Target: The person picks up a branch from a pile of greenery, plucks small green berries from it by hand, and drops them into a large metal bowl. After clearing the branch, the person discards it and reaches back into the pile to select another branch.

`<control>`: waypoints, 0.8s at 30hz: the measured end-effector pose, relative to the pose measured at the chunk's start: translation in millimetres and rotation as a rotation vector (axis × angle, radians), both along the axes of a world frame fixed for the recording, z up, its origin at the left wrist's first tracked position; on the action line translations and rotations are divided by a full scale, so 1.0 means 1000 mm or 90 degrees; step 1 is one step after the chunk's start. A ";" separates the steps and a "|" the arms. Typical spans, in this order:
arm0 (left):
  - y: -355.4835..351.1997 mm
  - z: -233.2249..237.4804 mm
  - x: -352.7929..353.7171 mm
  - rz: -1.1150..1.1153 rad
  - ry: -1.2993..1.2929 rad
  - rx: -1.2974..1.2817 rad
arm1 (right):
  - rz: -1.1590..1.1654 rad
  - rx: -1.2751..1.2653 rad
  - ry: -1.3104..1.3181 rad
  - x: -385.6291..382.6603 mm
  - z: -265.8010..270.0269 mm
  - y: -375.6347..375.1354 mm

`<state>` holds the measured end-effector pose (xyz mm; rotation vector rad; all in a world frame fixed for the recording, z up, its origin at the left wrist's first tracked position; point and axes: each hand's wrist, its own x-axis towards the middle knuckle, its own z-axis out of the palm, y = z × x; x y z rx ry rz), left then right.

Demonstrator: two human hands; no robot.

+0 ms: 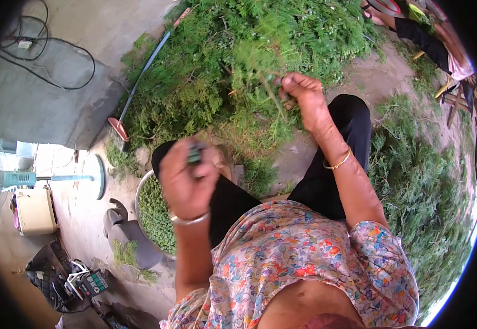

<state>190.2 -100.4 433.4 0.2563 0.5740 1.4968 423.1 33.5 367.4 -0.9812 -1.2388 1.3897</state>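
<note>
My right hand [304,98] is closed in a pinch on a leafy evergreen sprig [274,90], held up in front of the big heap of cut branches [205,71]. Smeared a little by motion, my left hand [186,181] curls its fingers over small green cones [195,154] that show between them. Below and beside that hand, partly hidden by the wrist, a round basin [138,200] holds a mass of small green cones [158,214].
A broom [119,130] leans along the heap's left side. More cut branches [414,203] lie on my right. At left stand a pale blue fan [68,177], a cream box [34,211] and a grey plastic stool [134,241]. Another person's leg [422,41] shows at upper right.
</note>
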 end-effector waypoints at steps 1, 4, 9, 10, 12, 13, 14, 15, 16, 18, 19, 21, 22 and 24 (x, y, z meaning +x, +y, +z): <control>-0.010 0.005 -0.024 -0.023 0.014 0.034 | -0.013 -0.071 0.114 0.007 0.003 0.003; -0.044 -0.006 -0.088 0.223 0.293 -0.067 | -0.153 -0.227 0.274 0.011 0.010 0.005; -0.118 -0.083 -0.165 0.370 0.591 -0.324 | 0.125 -0.177 0.618 0.018 -0.001 0.001; -0.142 -0.105 -0.191 0.287 0.727 -0.372 | 0.148 -0.184 0.652 0.018 0.000 0.000; -0.168 -0.142 -0.213 0.271 0.826 -0.507 | 0.139 -0.203 0.634 0.016 0.006 -0.002; -0.182 -0.163 -0.219 0.303 1.081 -0.517 | 0.131 -0.227 0.618 0.016 0.008 -0.004; -0.185 -0.168 -0.218 0.330 1.339 -0.514 | 0.133 -0.226 0.615 0.014 0.010 -0.005; -0.187 -0.170 -0.219 0.331 1.336 -0.514 | 0.130 -0.232 0.614 0.013 0.011 -0.005; -0.185 -0.160 -0.211 0.336 1.357 -0.552 | 0.127 -0.238 0.613 0.012 0.014 -0.007; -0.178 -0.141 -0.198 0.338 1.374 -0.594 | 0.102 -0.212 0.551 0.010 0.016 -0.011; -0.167 -0.128 -0.191 0.398 1.320 -0.560 | 0.177 -0.183 0.579 0.010 0.009 -0.008; -0.139 -0.090 -0.165 0.509 1.267 -0.486 | 0.250 -0.158 0.603 0.008 0.004 -0.004; -0.119 -0.067 -0.144 0.562 1.268 -0.444 | 0.280 -0.140 0.623 0.006 0.003 -0.002; -0.090 -0.042 -0.115 0.594 1.114 -0.246 | 0.310 -0.128 0.643 0.004 -0.002 -0.001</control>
